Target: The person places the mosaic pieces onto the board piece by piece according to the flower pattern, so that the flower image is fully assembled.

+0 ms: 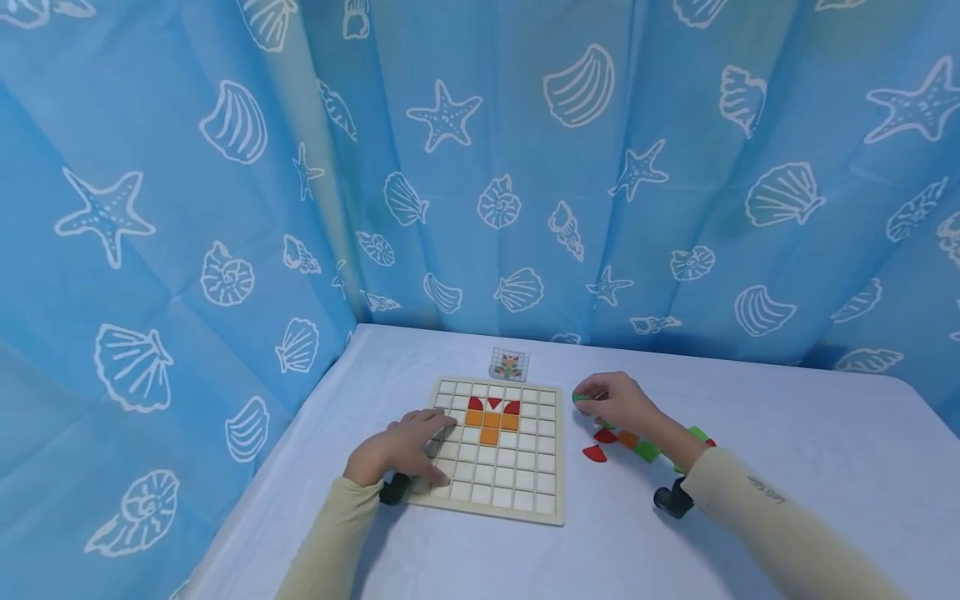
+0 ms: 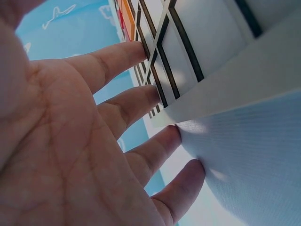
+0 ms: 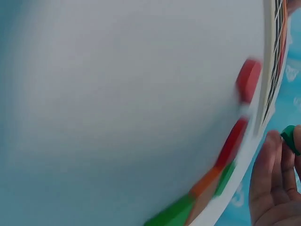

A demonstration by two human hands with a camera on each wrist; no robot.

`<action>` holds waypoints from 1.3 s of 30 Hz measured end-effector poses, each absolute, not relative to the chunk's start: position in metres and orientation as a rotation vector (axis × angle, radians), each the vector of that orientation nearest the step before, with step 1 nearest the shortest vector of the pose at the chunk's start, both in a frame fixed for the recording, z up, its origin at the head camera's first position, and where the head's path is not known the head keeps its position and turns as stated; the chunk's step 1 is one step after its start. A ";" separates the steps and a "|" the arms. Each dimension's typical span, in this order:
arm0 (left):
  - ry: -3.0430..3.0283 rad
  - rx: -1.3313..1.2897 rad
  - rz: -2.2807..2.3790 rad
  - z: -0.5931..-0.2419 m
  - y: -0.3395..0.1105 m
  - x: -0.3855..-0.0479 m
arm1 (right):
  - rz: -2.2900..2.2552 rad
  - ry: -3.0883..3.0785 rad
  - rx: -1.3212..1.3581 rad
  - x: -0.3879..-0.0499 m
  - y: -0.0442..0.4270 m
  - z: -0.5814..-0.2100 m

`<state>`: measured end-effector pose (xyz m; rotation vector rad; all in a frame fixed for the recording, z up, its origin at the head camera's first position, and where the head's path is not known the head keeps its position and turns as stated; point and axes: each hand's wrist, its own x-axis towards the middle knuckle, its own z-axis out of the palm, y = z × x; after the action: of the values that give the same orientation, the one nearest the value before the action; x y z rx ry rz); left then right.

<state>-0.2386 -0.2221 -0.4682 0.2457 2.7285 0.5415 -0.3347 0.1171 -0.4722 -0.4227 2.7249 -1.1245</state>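
Note:
A cream grid board lies on the table with red pieces and orange squares set in its upper middle cells. My left hand rests over the board's left side, fingers spread. In the left wrist view, two fingertips of that hand touch the board and the others reach past its edge. Right of the board, my right hand pinches a small green piece. The right wrist view shows this green piece at the fingertips; its full shape is hidden.
A small pattern card lies behind the board. Loose pieces lie beneath and beside the right forearm: a red quarter-round, another red one, an orange one and green ones. A blue shell-print curtain hangs behind the table.

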 end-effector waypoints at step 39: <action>2.722 0.281 0.520 -0.464 -0.222 -0.238 | -1.080 2.440 -0.928 -0.317 0.002 -0.467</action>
<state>-0.2383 -0.2224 -0.4645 0.2809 2.7222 0.5198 -0.3169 0.0015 -0.4668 -0.9277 2.4396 -1.0802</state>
